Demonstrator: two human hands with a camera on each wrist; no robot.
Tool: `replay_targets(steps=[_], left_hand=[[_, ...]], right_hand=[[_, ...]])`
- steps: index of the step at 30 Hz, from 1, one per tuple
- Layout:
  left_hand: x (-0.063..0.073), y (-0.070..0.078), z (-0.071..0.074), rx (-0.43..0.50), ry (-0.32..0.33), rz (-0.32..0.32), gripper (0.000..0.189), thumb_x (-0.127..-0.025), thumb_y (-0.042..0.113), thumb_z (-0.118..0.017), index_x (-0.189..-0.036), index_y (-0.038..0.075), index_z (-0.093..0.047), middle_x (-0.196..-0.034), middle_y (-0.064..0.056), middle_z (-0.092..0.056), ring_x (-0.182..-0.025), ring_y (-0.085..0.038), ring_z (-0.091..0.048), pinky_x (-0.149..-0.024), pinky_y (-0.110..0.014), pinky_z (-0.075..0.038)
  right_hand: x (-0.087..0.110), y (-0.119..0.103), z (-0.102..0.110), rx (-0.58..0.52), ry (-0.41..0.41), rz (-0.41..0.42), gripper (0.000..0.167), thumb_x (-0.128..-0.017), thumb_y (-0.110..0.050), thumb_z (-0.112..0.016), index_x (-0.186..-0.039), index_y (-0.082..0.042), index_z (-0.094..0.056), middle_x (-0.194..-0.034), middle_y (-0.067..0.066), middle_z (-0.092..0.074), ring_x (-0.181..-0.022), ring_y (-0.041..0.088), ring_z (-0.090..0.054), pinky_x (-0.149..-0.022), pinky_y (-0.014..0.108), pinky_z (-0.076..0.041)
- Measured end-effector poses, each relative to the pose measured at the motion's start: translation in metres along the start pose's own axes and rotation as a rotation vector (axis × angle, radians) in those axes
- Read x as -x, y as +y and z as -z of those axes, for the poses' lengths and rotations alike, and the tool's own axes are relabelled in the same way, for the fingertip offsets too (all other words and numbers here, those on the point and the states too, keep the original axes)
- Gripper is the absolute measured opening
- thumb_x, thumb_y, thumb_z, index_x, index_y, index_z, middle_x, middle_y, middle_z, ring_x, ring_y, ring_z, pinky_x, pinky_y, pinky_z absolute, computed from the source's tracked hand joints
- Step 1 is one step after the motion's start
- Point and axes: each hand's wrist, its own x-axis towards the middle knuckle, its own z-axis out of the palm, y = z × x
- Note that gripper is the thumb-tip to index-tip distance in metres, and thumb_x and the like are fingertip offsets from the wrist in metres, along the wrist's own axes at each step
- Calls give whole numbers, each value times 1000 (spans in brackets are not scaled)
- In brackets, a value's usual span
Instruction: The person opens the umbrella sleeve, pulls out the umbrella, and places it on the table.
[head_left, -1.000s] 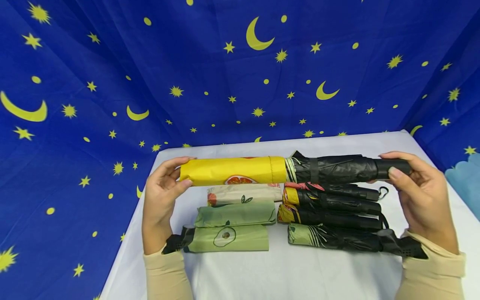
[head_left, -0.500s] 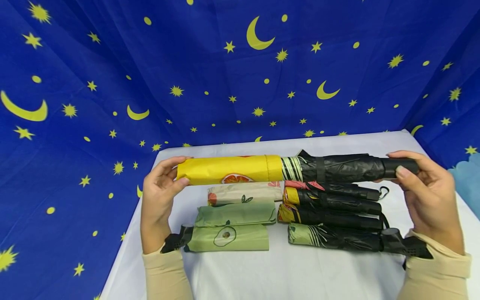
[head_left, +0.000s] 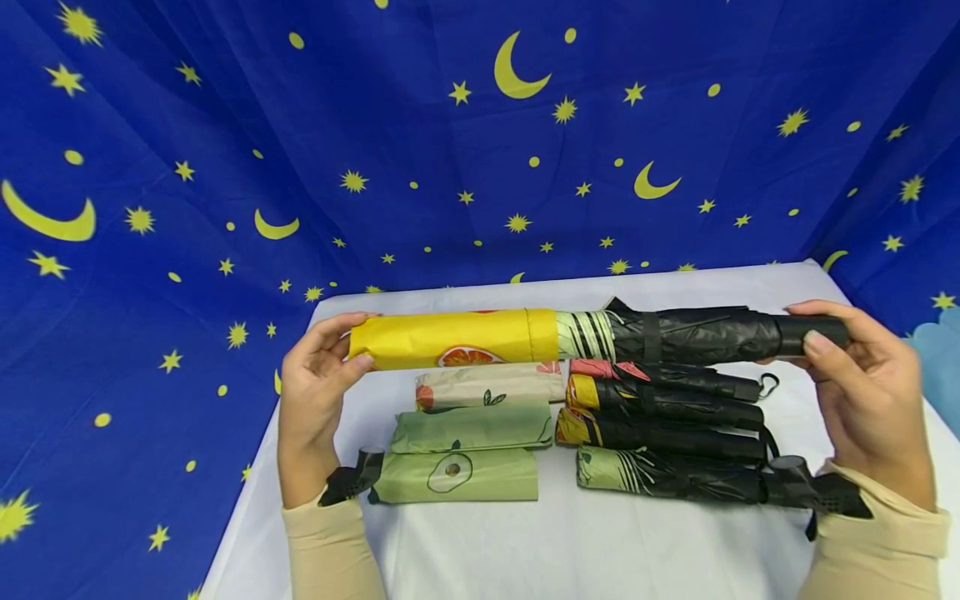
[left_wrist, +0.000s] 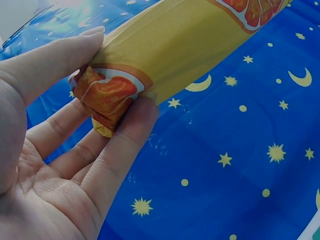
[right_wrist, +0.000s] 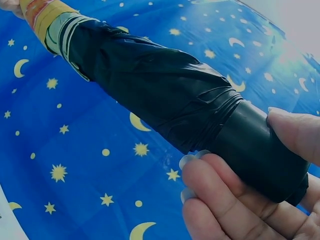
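Observation:
A folded umbrella (head_left: pixel 697 335) with a black underside and a light green, black-striped band lies partly inside a yellow umbrella sleeve (head_left: pixel 495 333) printed with orange slices. Both are held level above the table. My left hand (head_left: pixel 318 375) pinches the sleeve's closed left end between thumb and fingers; in the left wrist view the crumpled sleeve end (left_wrist: pixel 107 92) shows between them. My right hand (head_left: pixel 862 383) grips the black handle (right_wrist: pixel 267 150), thumb on one side and fingers on the other. The part of the umbrella inside the sleeve is hidden.
On the white table (head_left: pixel 600 550) below lie a cream sleeve (head_left: pixel 480 388), a plain green sleeve (head_left: pixel 472 429) and an avocado-print sleeve (head_left: pixel 495 477). To their right several folded umbrellas (head_left: pixel 675 437) lie in a column. A blue star-and-moon cloth (head_left: pixel 420 133) hangs behind and at the sides.
My right hand has moved right with the umbrella, and my left hand slightly left with the sleeve. More of the striped green band shows outside the sleeve's mouth.

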Motion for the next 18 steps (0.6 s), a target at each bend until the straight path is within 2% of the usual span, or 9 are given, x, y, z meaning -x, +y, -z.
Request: replay_targets(steps=[5,18], left_hand=[[0,1,1,-3,5,-5,40,-90,-16,-67,-127,-24,-53,-126,-30,-62,-105,-31,-66,-79,-33,-61],[0,2,4,-15,28,-4,39,-91,-16,-66,-126,-25,-52,-125,-31,-62,-102,-31,-66,-77,-33,-61]], right_hand=[[1,-1,1,30,9,1,31,-96,25,-40,-125,33,-44,-114,31,-65,-92,33,-70,-82,37,-60],[1,-3,7,7,33,9,31,-95,25,-39,-125,33,-44,-111,31,-66,-91,34,-70,-81,37,-61]])
